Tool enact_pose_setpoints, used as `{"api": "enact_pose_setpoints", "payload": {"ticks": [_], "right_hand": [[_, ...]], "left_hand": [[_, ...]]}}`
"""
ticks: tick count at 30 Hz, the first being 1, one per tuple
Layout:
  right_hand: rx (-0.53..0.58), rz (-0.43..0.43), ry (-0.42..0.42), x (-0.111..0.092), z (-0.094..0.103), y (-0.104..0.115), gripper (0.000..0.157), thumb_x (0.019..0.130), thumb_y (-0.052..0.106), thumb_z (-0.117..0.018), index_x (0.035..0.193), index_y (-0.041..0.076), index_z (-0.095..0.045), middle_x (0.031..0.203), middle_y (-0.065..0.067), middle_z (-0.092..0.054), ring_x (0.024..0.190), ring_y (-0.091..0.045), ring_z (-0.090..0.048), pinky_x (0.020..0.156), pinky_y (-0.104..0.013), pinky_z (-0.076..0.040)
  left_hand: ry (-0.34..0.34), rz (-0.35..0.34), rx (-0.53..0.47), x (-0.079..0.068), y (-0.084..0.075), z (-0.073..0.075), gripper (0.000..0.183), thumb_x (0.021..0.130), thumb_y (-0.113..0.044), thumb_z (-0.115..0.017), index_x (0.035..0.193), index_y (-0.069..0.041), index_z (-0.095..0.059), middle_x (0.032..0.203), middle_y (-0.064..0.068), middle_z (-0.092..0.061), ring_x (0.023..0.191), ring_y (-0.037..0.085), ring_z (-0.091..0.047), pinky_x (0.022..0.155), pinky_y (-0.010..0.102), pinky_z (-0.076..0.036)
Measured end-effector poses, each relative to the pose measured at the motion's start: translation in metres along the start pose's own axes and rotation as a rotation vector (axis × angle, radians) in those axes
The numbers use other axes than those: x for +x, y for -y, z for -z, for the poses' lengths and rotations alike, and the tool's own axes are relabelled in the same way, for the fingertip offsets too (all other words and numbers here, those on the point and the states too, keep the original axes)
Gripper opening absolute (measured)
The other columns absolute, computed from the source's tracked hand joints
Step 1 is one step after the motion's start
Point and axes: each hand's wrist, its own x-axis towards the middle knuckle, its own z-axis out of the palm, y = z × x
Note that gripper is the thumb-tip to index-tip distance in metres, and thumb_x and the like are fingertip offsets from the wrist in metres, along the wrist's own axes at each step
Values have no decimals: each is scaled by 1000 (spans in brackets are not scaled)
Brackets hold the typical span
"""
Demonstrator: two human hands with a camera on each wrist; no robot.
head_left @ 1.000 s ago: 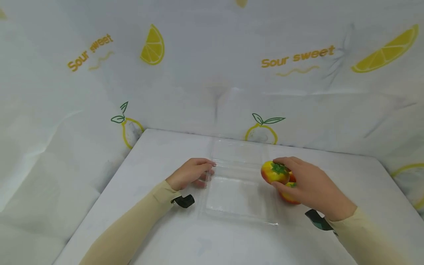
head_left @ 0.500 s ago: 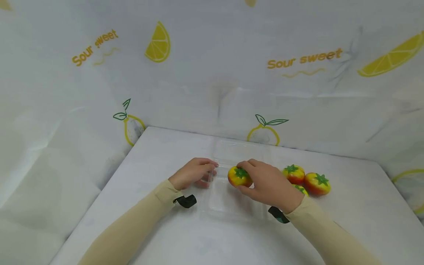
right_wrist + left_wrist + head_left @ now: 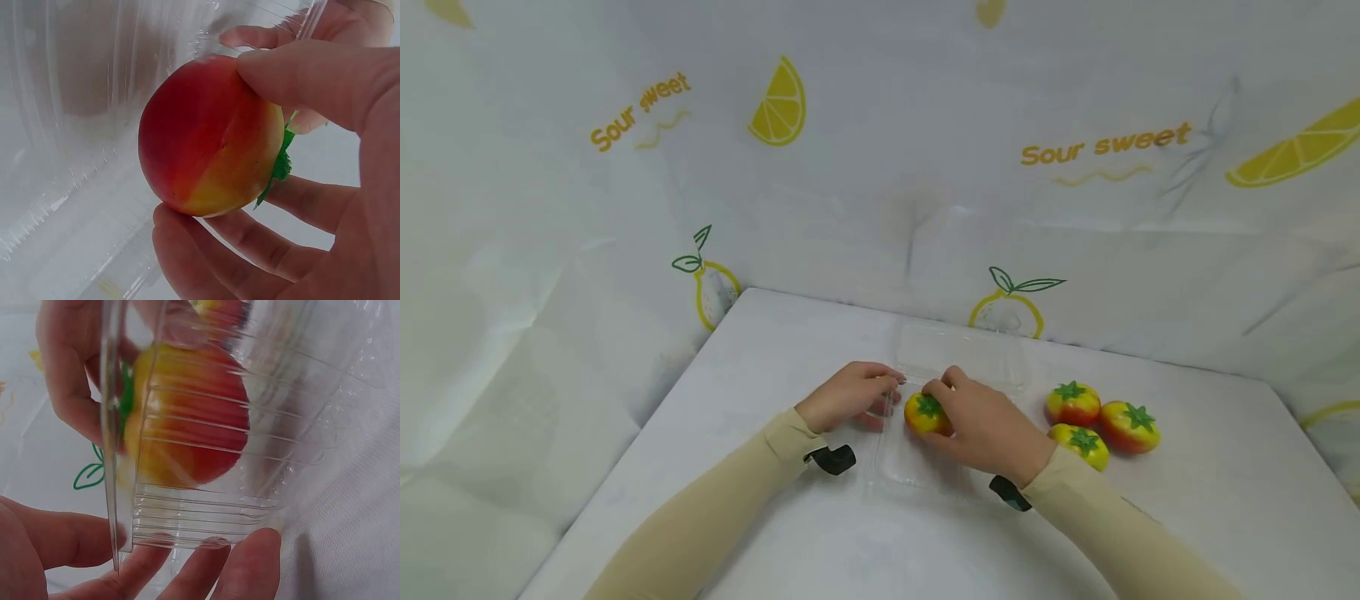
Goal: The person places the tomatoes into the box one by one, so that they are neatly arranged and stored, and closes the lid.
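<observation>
My right hand (image 3: 988, 421) holds a red-and-yellow tomato (image 3: 925, 413) with a green star-shaped top. The tomato is inside the clear plastic container (image 3: 898, 475), close to its left wall. The right wrist view shows thumb and fingers gripping the tomato (image 3: 206, 137) on opposite sides, its green top turned toward the palm. My left hand (image 3: 853, 393) touches the container's left side. In the left wrist view, its fingertips (image 3: 253, 559) rest along the outside of the ribbed wall (image 3: 206, 515), up to the rim. I cannot tell whether the tomato touches the container floor.
Three more tomatoes sit close together right of the container: one at the back (image 3: 1072, 403), one at the right (image 3: 1129, 427) and one in front (image 3: 1081, 446). The container's lid (image 3: 958, 346) lies folded back toward the lemon-printed backdrop (image 3: 955, 225). Everything stands on a white tabletop (image 3: 820, 542).
My right hand has carried the tomato leftward from beside the other tomatoes and lowered it into the container. My left hand stays at the container's side. The head view has shifted slightly.
</observation>
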Motion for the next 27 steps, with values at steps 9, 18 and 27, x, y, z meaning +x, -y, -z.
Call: {"api": "enact_pose_setpoints", "payload": {"ticks": [9,18,27], "right_hand": [[-21,-24,-10,5,-12,1,52,91,40,-87,133,17,-69,112,-7,-60,85,-16,-62,82,-38,-67],[11,-47,0,3,-8,-1,53,89,40,-89,134,21,-69,111,-6,-59,85,-16,-61,81,-38,-66],[29,-69,20,4,-6,-3,55,88,39,-90,135,19,-68,111,-8,-60,87,-18,-63,84,-40,-68]], "left_hand": [[0,13,-9,1,2,-1,37,110,-27,-55,138,-9,-71,121,13,-74,95,22,-72,80,37,-69],[-1,8,4,2,1,-1,37,110,-27,-55,138,-10,-72,120,13,-75,93,21,-72,80,37,-69],[-3,6,8,2,2,0,38,111,-28,-55,139,-9,-71,123,13,-75,95,23,-73,81,37,-69]]}}
